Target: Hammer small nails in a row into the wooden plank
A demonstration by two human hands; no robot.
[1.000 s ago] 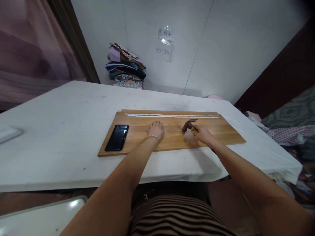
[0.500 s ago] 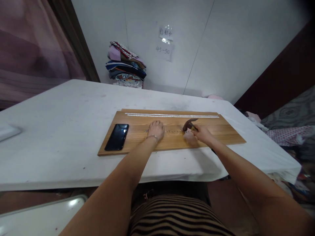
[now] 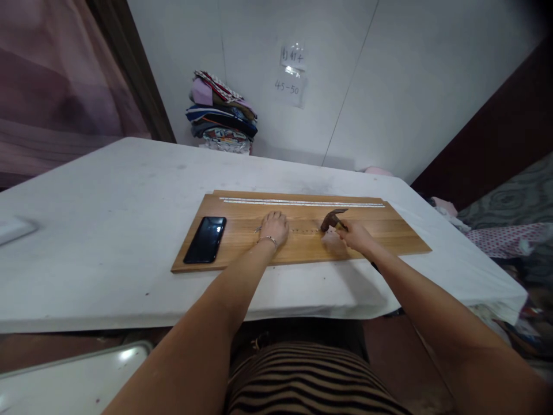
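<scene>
My right hand (image 3: pixel 355 236) is closed around the handle of a claw hammer (image 3: pixel 330 220). The hammer head is low over the wooden board (image 3: pixel 242 253), at the right end of a row of small nails (image 3: pixel 303 230); whether it touches one I cannot tell. Palm down on the board, left of that row, lies my left hand (image 3: pixel 275 227) with its fingers stretched forward. A thin dark bit of something (image 3: pixel 258 229) shows beside its thumb side or edge, too small to name. A bracelet circles the left wrist.
On the board's left end lies a black phone (image 3: pixel 205 239). Two white measuring strips (image 3: pixel 302 202) run along its far side. A white cloth covers the table (image 3: pixel 108 230). Folded clothes (image 3: pixel 222 115) are stacked by the wall, and paper notes (image 3: pixel 288 89) hang on it.
</scene>
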